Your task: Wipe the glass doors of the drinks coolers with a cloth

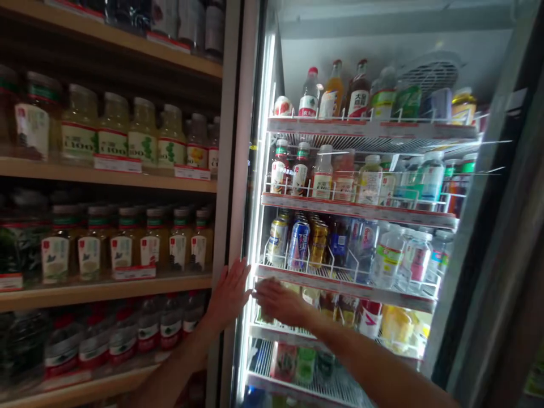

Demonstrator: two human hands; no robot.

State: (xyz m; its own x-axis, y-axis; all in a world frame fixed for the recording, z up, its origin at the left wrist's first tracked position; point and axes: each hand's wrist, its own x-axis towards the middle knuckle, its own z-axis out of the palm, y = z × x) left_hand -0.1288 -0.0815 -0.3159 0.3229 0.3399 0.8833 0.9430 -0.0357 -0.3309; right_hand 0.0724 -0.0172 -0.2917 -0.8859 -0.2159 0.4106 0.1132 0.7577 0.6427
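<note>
My left hand (pixel 228 292) lies flat and open against the left frame of an open drinks fridge (pixel 238 170). My right hand (pixel 278 300) reaches into the fridge at the left end of the fourth wire shelf (pixel 297 331), just under the red-edged shelf of cans (pixel 340 283). Its fingers point left and look spread, but motion blur hides whether they touch a bottle. Cans (pixel 298 245) and bottles stand directly above it.
The fridge holds several wire shelves of bottled drinks and cans. The glass door (pixel 488 226) stands open at the right. Wooden shelves (pixel 106 286) at the left carry rows of jars and bottles with price tags.
</note>
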